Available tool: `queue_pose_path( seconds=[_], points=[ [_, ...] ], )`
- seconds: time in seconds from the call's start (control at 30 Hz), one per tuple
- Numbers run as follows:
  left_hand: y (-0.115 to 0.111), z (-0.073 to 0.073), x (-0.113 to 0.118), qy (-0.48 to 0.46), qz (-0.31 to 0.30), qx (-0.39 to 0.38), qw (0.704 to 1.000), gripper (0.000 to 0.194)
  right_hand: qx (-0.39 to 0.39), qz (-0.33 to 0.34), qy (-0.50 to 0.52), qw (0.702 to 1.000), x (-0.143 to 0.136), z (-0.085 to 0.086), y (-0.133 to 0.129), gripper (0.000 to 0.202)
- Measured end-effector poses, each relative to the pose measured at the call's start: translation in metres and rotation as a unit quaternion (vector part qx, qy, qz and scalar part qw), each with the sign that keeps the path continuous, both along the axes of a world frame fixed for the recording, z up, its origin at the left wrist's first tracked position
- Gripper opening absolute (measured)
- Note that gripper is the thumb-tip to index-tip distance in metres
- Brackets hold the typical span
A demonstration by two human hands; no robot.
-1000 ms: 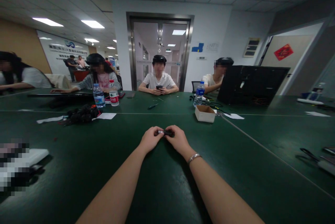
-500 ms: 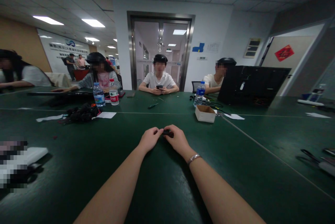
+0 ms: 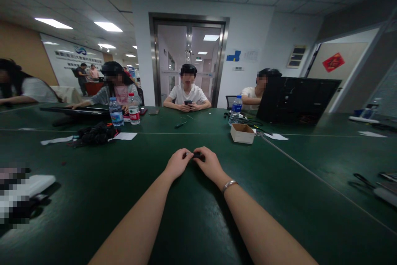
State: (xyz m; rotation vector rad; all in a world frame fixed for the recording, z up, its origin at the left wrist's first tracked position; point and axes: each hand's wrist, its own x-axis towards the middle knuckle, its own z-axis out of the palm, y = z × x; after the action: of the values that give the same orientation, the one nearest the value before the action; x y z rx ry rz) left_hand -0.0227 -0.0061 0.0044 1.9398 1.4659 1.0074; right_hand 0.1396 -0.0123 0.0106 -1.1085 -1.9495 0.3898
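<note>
Close together at the middle of the green table (image 3: 124, 199), my two hands are both closed in a pinch. My right hand (image 3: 211, 163), with a silver bracelet at the wrist, grips a small dark elongated object (image 3: 197, 155). The fingertips of my left hand (image 3: 178, 163) press together at its left end, where a thin greyish bit shows. Fingers hide much of the object, and its kind is too small to tell.
Beyond my hands stand a small open box (image 3: 242, 136), a blue-labelled bottle (image 3: 236, 111), two more bottles (image 3: 134, 113) and a black tangled bundle (image 3: 96, 134). A screwdriver (image 3: 180, 125) lies farther off. Co-workers sit across the table, one behind a black monitor (image 3: 297, 99).
The view has shifted slightly. Both hands stay at the same place, still pinching the small dark object, with a little more of the greyish bit visible at my left fingertips.
</note>
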Motion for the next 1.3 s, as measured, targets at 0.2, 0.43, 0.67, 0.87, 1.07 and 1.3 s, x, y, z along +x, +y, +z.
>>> queue_pose_path(
  seconds=[0.2, 0.43, 0.67, 0.87, 1.07, 1.3],
  points=[
    [0.002, -0.001, -0.001, -0.093, -0.035, 0.024, 0.995, 0.021, 0.0, -0.012, -0.007, 1.0, 0.0, -0.004, 0.004, 0.019],
    [0.0, 0.003, 0.0, -0.087, 0.031, -0.017, 0.996, 0.034, 0.001, -0.027, -0.006, 1.0, 0.0, -0.003, 0.004, 0.019],
    [-0.004, 0.007, 0.001, -0.051, 0.029, -0.01, 0.998, 0.027, -0.01, -0.027, 0.002, 1.0, 0.001, -0.002, 0.004, 0.02],
    [-0.001, 0.006, -0.003, -0.139, -0.032, 0.01, 0.99, 0.025, -0.013, -0.028, 0.009, 0.999, 0.0, -0.002, 0.004, 0.02],
    [0.003, 0.001, 0.0, -0.016, 0.061, -0.029, 0.998, 0.048, -0.002, -0.023, 0.004, 1.0, 0.0, -0.004, 0.004, 0.019],
    [0.001, 0.0, -0.002, -0.081, -0.011, 0.021, 0.996, 0.028, -0.001, -0.027, 0.01, 1.0, 0.001, -0.003, 0.005, 0.02]
  ],
)
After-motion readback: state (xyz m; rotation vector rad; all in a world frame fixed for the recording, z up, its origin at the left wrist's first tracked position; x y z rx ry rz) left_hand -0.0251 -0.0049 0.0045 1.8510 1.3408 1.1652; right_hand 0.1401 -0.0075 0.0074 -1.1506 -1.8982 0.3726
